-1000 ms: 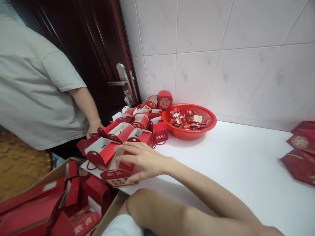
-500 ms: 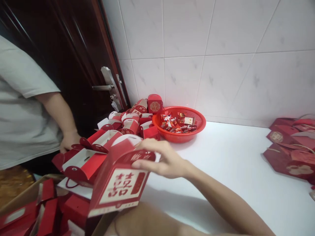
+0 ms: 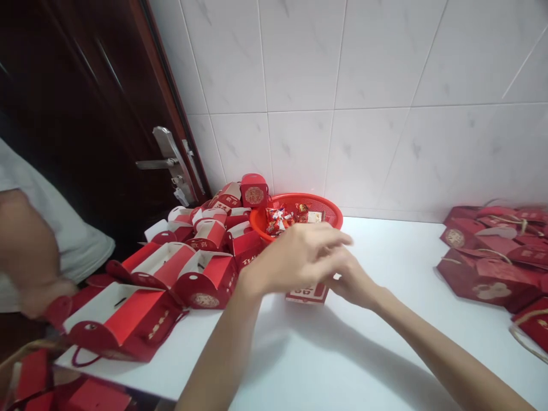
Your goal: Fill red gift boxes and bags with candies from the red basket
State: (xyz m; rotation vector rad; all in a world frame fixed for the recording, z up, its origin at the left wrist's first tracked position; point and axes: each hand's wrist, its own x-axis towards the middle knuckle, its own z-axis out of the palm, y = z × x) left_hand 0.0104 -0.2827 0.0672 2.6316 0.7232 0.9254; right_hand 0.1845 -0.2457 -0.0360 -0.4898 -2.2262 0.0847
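Observation:
A small red box with a white panel [image 3: 307, 294] stands on the white table, its upper part hidden under my hands. Over its top reaches my left hand [image 3: 295, 257], fingers stretched to the right, slightly blurred and apart. My right hand [image 3: 353, 282] is at the box's right side; its fingertips are covered by my left hand, so its hold is unclear. Just behind my hands is a red plastic basket [image 3: 336, 214] with wrapped candies [image 3: 278, 220].
Several red boxes [image 3: 124, 319] with raised flaps fill the table's left side. More red boxes [image 3: 98, 394] lie below its edge. Dark red hexagonal boxes [image 3: 483, 274] sit at the right. A person's arm [image 3: 29, 257] is at far left, near a door [image 3: 85, 114].
The box has moved from the left to the table's middle and now stands upright. My left hand has come up over it. The view has shifted right, and the person's arm sits lower left.

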